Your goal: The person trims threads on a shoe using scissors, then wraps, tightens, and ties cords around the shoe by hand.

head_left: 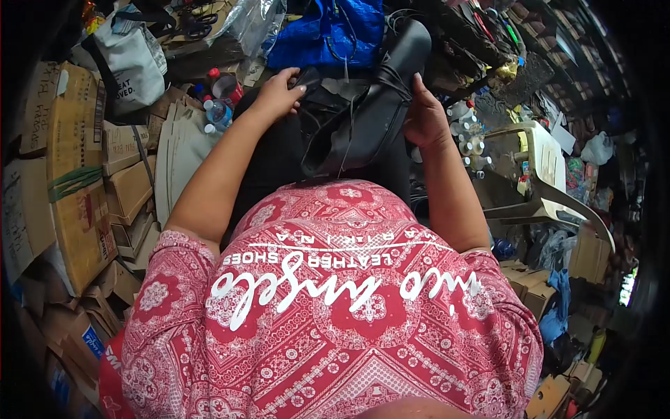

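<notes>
A black leather shoe (pixel 363 133) lies across my lap, tilted, with one long rounded end pointing up and away to the right. Dark cord or lace is bunched around its middle, and a thin thread hangs down its near side. My right hand (pixel 426 119) is against the shoe's right side, thumb up and fingers curled; part of the grip is hidden. On the other side, my left hand (pixel 283 94) is closed with thumb and fingers on a small black piece (pixel 307 80). Whether that piece joins the shoe I cannot tell.
Flattened cardboard boxes (pixel 84 174) are stacked at the left, near plastic bottles (pixel 218 115). A blue bag (pixel 328 35) lies ahead. To the right stand a whitish plastic chair (pixel 537 140) and several small bottles (pixel 471 140). Clutter surrounds me.
</notes>
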Demonstrator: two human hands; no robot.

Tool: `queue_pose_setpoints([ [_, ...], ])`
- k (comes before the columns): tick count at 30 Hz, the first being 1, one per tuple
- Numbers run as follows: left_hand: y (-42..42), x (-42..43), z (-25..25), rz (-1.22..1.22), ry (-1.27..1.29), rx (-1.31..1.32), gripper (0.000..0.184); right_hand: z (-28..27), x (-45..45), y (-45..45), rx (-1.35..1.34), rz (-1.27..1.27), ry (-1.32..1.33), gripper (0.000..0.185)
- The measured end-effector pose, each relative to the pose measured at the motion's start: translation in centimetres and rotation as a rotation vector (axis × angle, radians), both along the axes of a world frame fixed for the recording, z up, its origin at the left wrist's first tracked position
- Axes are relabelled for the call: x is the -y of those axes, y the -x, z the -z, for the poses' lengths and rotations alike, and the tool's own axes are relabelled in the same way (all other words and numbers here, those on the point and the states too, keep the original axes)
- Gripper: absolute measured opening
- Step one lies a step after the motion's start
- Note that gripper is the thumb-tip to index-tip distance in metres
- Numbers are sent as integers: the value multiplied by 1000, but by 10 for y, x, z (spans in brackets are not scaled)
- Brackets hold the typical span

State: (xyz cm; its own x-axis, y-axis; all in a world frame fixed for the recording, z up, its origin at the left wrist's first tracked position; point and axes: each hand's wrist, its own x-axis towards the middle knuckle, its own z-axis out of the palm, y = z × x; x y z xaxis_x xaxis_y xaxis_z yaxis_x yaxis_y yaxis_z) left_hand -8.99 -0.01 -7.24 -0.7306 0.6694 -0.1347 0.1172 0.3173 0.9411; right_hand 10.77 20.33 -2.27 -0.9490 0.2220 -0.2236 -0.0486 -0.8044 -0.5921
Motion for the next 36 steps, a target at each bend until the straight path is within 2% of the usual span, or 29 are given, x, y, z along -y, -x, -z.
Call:
queue_pose_setpoints([
  [1, -3, 1, -10, -3, 0, 0, 45, 0, -2, 5, 0, -3, 0, 48],
  [3, -12, 6, -39, -22, -154, 14, 49, 3, -3, 9, 10, 50, -52, 47],
  [4, -19, 9, -55, 37, -207, 81, 59, 2, 0, 10, 13, 53, -45, 47],
  [6, -48, 10, -76, 174, -56, -288, 71, -3, 10, 16, 192, 142, -94, 42],
  [7, -60, 10, -79, 241, 26, -521, 89, -4, 14, 19, 189, 145, -91, 42],
  [9, -88, 7, -93, 229, 287, -718, 105, -4, 21, 23, 268, 193, -138, 33],
  [10, -85, 4, -87, 235, 327, -741, 114, -8, 23, 24, 317, 225, -172, 32],
  [11, -83, 2, -83, 244, 328, -745, 114, -13, 25, 21, 316, 232, -166, 32],
  [14, -71, -2, -72, 223, 229, -695, 104, -19, 23, 11, 358, 214, -214, 32],
  [16, -57, 0, -64, 265, -145, -365, 86, -13, 14, 2, 308, 201, -194, 32],
  [17, -56, 1, -60, 172, -214, -390, 55, -10, 9, -1, 310, 204, -192, 32],
  [19, -48, 5, -57, 153, -178, -188, 33, -4, 3, -7, 289, 196, -123, 35],
  [23, -45, 2, -56, 104, -212, -217, 24, -3, 4, -11, 286, 217, -129, 38],
  [25, -45, 3, -64, 160, -73, -141, 15, -2, 1, -13, 251, 241, -156, 34],
  [29, -43, 1, -60, 198, -40, -159, 16, -5, 0, -15, 262, 259, -190, 33],
  [31, -39, 3, -63, 250, 141, -212, 16, -4, -1, -14, 227, 241, -204, 33],
  [35, -33, 2, -59, 302, 113, -203, 15, -2, -4, -15, 213, 266, -205, 32],
  [36, -27, 2, -55, 294, -17, -131, 14, -1, -6, -16, 214, 263, -201, 32],
])
